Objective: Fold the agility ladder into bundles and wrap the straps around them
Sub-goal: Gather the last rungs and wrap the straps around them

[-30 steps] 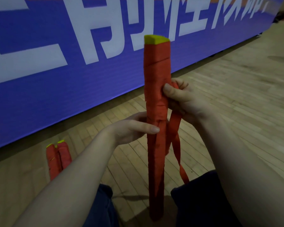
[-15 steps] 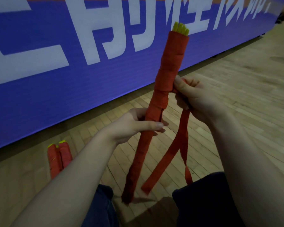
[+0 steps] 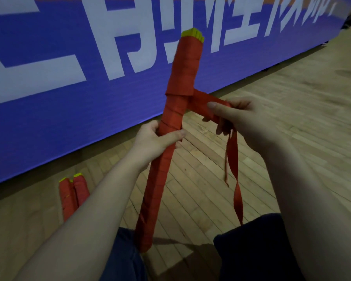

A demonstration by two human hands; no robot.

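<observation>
1. Nearest, 6 o'clock: my knees in dark trousers. The bundle has its foot between them; whether it touches the floor I cannot tell.
2. Centre: left grip, curled round the bundle at mid-length, holding it tilted toward 1 o'clock.
3. At 3 o'clock of that: right grip, pinching the strap drawn taut off the bundle. The tail hangs loose below.
4. Handling note, my judgement: keep the strap flat and tight, each turn overlapping the last, with the tail free of my knees.
5. 8 o'clock: two finished bundles on the floor, well apart from my hands.
6. Far, 12 o'clock: blue banner, the limit of my room. Open floor lies toward 3 o'clock.
</observation>
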